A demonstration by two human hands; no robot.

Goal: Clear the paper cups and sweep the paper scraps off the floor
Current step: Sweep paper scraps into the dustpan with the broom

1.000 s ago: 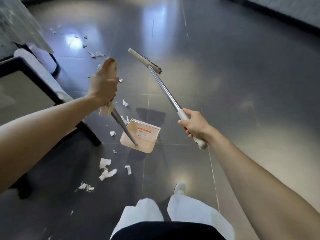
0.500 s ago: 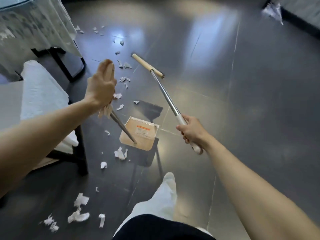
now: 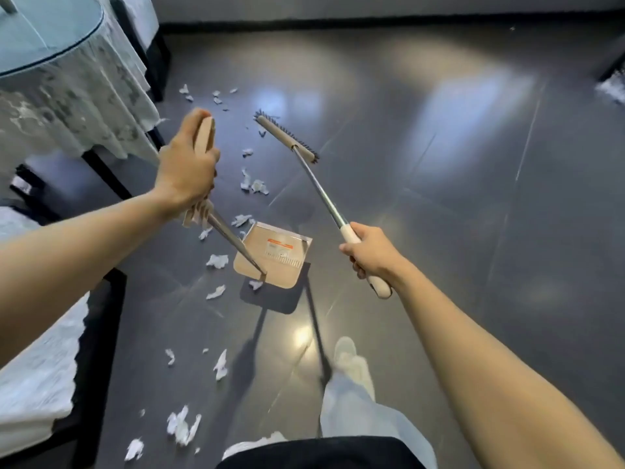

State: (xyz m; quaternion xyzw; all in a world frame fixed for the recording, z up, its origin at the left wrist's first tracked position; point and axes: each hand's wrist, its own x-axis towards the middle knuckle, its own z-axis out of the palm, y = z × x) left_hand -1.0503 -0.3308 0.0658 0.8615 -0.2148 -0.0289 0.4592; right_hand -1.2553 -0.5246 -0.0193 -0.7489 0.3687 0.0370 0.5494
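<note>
My left hand (image 3: 187, 170) grips the beige handle of a long-handled dustpan (image 3: 274, 257), whose pan hangs just above the dark floor with its shadow beneath. My right hand (image 3: 370, 255) holds the white grip of a broom (image 3: 287, 135); its metal shaft runs up-left and the bristled head is lifted off the floor. White paper scraps (image 3: 252, 184) lie scattered between the two tools, more (image 3: 182, 426) near my feet and several (image 3: 216, 96) farther off by the table. No paper cups show.
A round table with a pale lace cloth (image 3: 67, 79) stands at the upper left. A chair with a white cover (image 3: 40, 367) sits at the lower left. My leg and shoe (image 3: 348, 363) step forward. A dark baseboard (image 3: 372, 22) runs along the far wall.
I have stepped forward and turned toward the table; the scraps now sit closer and more of the table shows. The broom head has swung slightly right. Both hands keep their grips.
</note>
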